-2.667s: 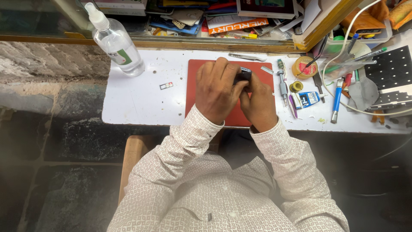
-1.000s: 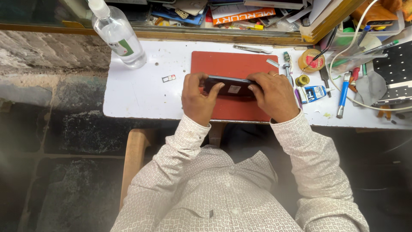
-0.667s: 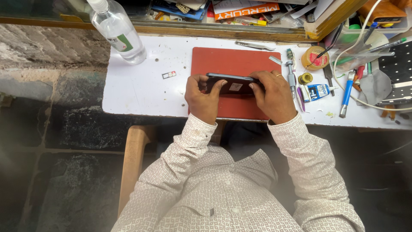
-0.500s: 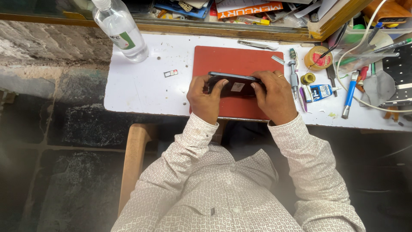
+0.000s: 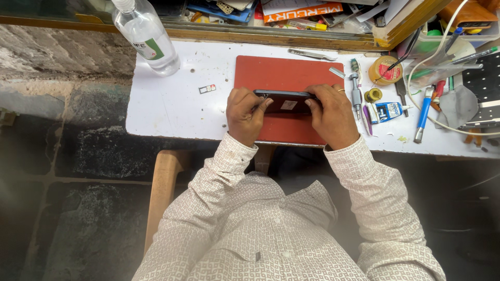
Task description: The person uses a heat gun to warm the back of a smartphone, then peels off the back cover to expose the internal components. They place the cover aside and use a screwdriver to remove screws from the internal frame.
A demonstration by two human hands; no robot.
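The white counter (image 5: pixel 172 104) carries everything here, and in its middle lies a red mat (image 5: pixel 284 70), which is the working ground. The dark phone (image 5: pixel 285 101) lies across that mat, lengthwise from left to right, with a small pale sticker on its upward face. Both hands grip it by the ends: the left hand (image 5: pixel 245 112) is closed round the left end with a fingertip pressing at the top edge, and the right hand (image 5: pixel 330 114) is wrapped round the right end, thumb on the upper face.

The work in hand looks like prying or pressing along the phone's edge. To do that well, the phone is best kept flat over the mat, so that anything loosened drops onto the red surface and not off the near edge of the counter. Pressure should be even from both ends; twisting the body could crack it, in my judgement.

A clear plastic bottle (image 5: pixel 146 34) stands at the far left corner, well apart from the hands. To the right of the mat lie a screwdriver (image 5: pixel 355 93), a blue pen (image 5: pixel 423 112) and a small glue tube (image 5: pixel 388 111), all near the right hand and easy to knock. A tiny card tray (image 5: pixel 207 89) lies alone on the bare counter left of the mat; it is small enough to lose, so elbows should stay clear of it.
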